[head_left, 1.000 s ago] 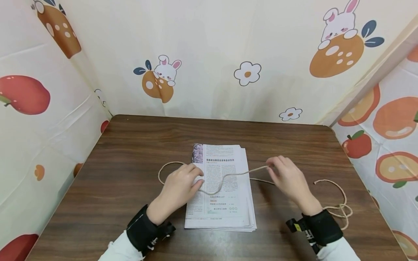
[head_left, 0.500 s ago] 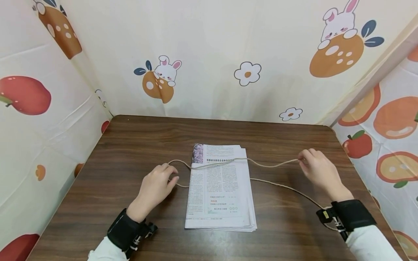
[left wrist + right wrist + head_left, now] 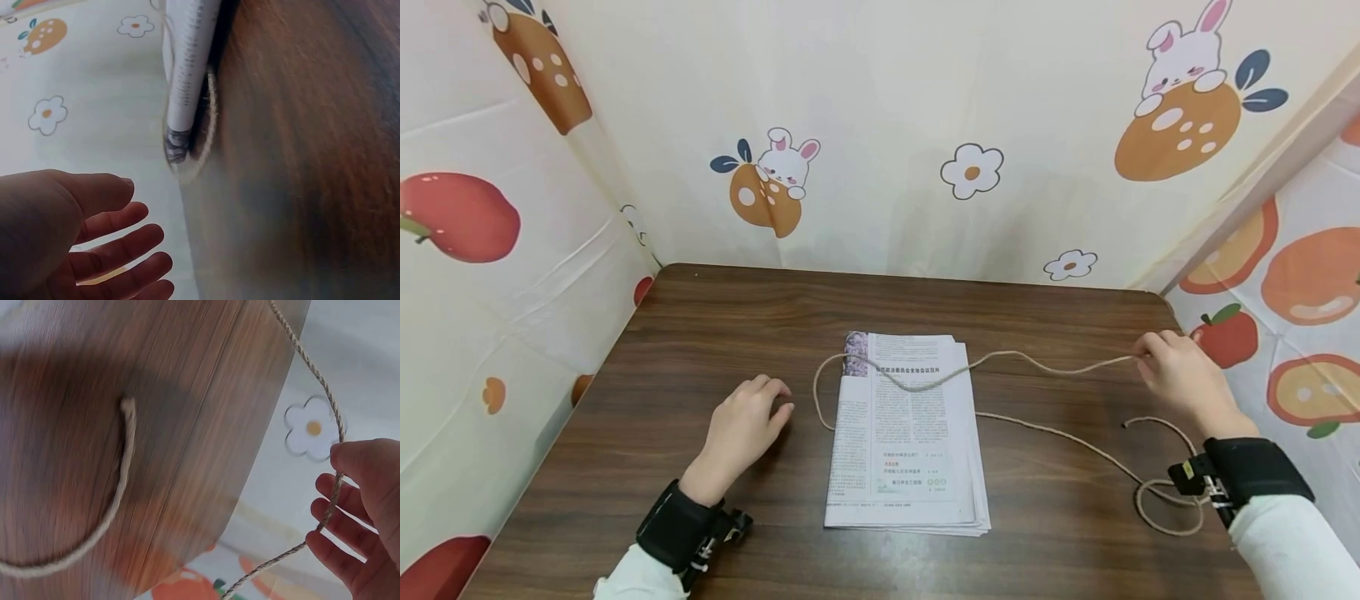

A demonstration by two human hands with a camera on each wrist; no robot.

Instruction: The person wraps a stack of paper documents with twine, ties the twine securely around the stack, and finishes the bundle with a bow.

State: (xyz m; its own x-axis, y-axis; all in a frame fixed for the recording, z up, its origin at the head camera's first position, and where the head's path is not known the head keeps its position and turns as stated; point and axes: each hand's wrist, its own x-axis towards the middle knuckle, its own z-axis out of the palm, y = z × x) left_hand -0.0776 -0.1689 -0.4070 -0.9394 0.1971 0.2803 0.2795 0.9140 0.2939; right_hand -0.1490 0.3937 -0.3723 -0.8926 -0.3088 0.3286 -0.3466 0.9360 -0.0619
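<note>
A folded stack of newspapers [image 3: 902,450] lies on the wooden table. Beige rope [image 3: 1060,432] runs out from under its right side; on the left it loops round the edge and crosses over the top. My right hand [image 3: 1183,379] pinches the upper strand of this rope [image 3: 306,359] between thumb and fingers, above the table's right part. To the left of the newspapers, my left hand [image 3: 737,433] hovers apart from the rope loop. In the left wrist view the left hand [image 3: 94,237] holds nothing, its fingers loosely bent.
Below my right wrist a coil of rope [image 3: 1172,532] lies on the table [image 3: 1037,542], with a loose rope end [image 3: 128,406] beside it. Patterned cloth walls [image 3: 880,100] stand behind the table and at both sides.
My right hand has moved right, drawing the upper rope strand along across the newspapers. My left hand has withdrawn leftward from the newspapers and let go of the rope; the left loop has shrunk.
</note>
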